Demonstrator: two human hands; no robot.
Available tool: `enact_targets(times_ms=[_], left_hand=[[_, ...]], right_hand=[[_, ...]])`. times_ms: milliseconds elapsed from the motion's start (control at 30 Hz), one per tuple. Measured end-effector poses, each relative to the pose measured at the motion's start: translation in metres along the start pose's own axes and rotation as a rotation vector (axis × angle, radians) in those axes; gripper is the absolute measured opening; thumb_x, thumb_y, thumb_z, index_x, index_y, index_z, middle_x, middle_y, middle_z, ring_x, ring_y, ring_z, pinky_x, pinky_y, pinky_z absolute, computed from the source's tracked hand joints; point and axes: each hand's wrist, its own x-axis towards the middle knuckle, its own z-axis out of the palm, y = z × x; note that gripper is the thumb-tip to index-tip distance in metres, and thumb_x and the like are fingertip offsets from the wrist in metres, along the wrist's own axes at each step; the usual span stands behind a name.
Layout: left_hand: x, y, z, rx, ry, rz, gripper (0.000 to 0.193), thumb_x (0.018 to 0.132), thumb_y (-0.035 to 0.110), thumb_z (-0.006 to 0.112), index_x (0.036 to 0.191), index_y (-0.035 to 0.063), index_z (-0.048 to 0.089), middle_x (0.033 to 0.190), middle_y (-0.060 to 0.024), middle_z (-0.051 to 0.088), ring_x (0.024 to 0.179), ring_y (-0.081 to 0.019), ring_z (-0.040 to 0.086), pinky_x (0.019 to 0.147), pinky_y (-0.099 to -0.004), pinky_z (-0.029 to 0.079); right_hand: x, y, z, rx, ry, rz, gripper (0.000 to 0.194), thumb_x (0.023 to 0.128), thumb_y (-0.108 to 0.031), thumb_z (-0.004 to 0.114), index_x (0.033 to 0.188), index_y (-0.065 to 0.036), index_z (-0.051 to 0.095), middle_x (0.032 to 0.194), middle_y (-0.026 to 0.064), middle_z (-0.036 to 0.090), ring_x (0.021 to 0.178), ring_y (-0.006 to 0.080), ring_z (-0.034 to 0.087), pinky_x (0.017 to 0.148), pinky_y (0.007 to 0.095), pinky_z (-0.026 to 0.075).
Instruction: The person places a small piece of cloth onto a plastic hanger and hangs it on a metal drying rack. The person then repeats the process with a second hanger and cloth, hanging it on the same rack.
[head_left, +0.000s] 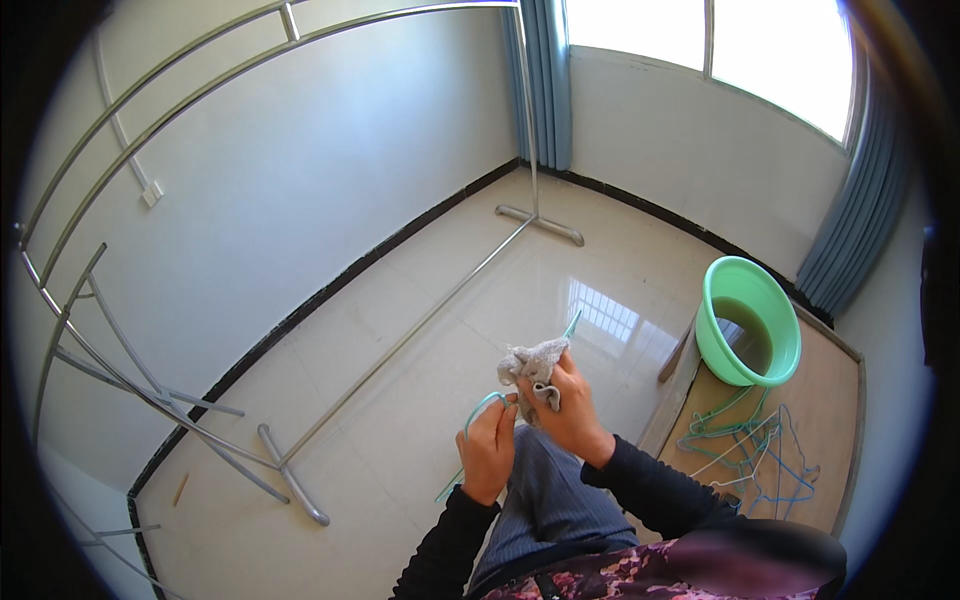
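Note:
Between my hands is a light teal clothes hanger (481, 409), its far end poking out beyond a grey cloth (531, 363). My left hand (487, 452) pinches the hanger near its hook. The cloth is bunched in my right hand (568, 409), wrapped around part of the hanger, so the middle of the hanger is hidden. Both hands are close together above my lap.
On the right, a wooden table (829, 382) bears a green plastic basin (789, 349) of murky water and a tangle of wire hangers (757, 442). A metal clothes rack (405, 341) stands along the wall at left. Blue curtains (551, 90) flank the window.

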Motion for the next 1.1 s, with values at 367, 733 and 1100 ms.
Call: enact_targets(times_ms=[367, 733, 1100], left_hand=[[-0.005, -0.012, 0.012, -0.101, 0.067, -0.029, 0.015, 0.092, 0.009, 0.052, 0.084, -0.003, 0.056, 0.076, -0.0199, 0.061, 0.058, -0.0335, 0.056, 0.052, -0.0383, 0.042], [-0.017, -0.005, -0.01, -0.078, 0.129, 0.072, 0.018, 0.093, 0.008, 0.05, 0.095, -0.0044, 0.063, 0.064, -0.008, 0.054, 0.055, -0.0158, 0.051, 0.052, -0.0281, 0.039], [-0.002, -0.009, 0.009, -0.171, 0.167, -0.08, 0.015, 0.091, 0.006, 0.05, 0.081, -0.0033, 0.056, 0.069, -0.0183, 0.058, 0.053, -0.0271, 0.052, 0.049, -0.0355, 0.04]], right_hand=[[0.0, 0.007, 0.003, 0.105, 0.012, -0.048, 0.021, 0.08, -0.011, 0.066, 0.1, -0.004, 0.063, 0.096, 0.0167, 0.058, 0.084, 0.0357, 0.06, 0.07, 0.0386, 0.05], [0.03, 0.029, -0.015, -0.169, 0.131, -0.025, 0.017, 0.08, -0.015, 0.067, 0.093, -0.004, 0.062, 0.093, 0.0159, 0.057, 0.076, 0.0378, 0.06, 0.062, 0.0418, 0.049], [-0.009, -0.016, 0.014, 0.054, -0.137, -0.036, 0.026, 0.081, -0.015, 0.064, 0.103, -0.004, 0.057, 0.099, 0.0183, 0.056, 0.082, 0.0417, 0.058, 0.069, 0.0432, 0.05]])
